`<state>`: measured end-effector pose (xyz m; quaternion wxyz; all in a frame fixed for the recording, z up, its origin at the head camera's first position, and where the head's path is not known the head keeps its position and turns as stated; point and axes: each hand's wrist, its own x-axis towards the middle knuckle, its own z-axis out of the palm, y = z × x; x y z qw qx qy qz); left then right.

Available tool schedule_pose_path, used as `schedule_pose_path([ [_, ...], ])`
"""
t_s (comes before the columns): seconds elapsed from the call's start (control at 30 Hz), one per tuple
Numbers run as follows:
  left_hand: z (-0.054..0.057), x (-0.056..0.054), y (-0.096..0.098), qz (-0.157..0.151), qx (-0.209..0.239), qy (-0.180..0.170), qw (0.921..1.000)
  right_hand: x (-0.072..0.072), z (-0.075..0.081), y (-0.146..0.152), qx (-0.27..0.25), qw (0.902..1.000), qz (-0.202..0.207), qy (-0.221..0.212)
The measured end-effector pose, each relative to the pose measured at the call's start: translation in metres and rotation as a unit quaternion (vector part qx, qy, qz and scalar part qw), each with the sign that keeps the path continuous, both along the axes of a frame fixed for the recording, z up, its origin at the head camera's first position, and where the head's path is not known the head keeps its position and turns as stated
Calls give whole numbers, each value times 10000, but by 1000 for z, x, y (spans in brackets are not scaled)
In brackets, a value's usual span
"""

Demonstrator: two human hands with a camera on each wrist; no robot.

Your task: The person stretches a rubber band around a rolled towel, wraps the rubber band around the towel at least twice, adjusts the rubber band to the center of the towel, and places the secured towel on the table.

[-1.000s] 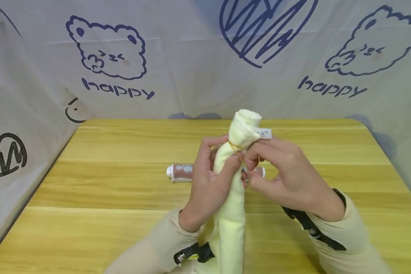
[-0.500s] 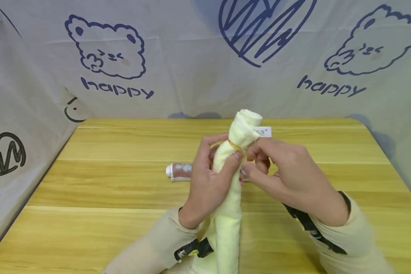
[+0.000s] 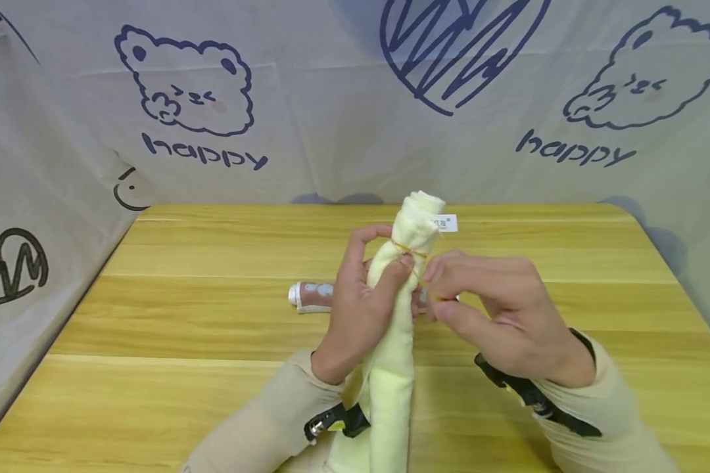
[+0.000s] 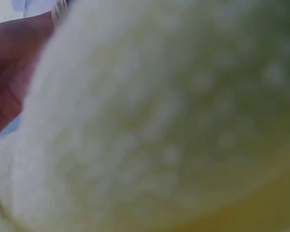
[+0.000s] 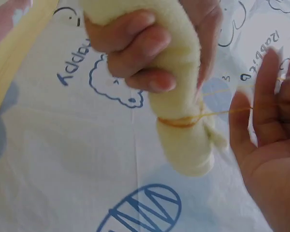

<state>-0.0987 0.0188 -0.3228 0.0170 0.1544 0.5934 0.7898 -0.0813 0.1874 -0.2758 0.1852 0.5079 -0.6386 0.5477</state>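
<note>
Rolled towel (image 3: 390, 394) gripped in left hand (image 3: 361, 305); band (image 5: 179, 123) drawn out by right hand (image 3: 505, 309).
The towel is held over the table (image 3: 183, 381), its lower part running past the head view's bottom edge. Left fingers and thumb wrap the towel below the band. The band encircles the towel near its top, beside the tag (image 3: 447, 223); a stretched loop reaches the right fingers, which hold it. A brown roll (image 3: 316, 297) lies on the table, partly hidden behind the hands.

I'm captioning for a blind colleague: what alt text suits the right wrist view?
A left hand grips a rolled, pale yellow towel while the right hand holds a stretched yellow band looped around it near one end. A patterned white cloth is behind.
</note>
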Motion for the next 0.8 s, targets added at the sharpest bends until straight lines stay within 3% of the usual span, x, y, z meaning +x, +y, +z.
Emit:
schedule_pose_path([
  [0.1,-2,-2,0,63,-179,13,9998,-1,-2,0,-384,9976,565,-82],
  [0.23,-5,-5,0,94,-302,-43,9995,-3,-3,-2,-746,9914,1067,146],
  [0.43,-7,-9,-3,11,-233,-188,9996,-6,-7,-5,-1244,9735,1848,520],
  [0.57,-7,-10,-3,-97,-203,-196,9996,-7,-7,-3,-1407,9677,1967,718],
  [0.8,-5,-7,-1,-225,-189,-290,9991,-12,-4,-1,-1645,9645,1721,1142],
])
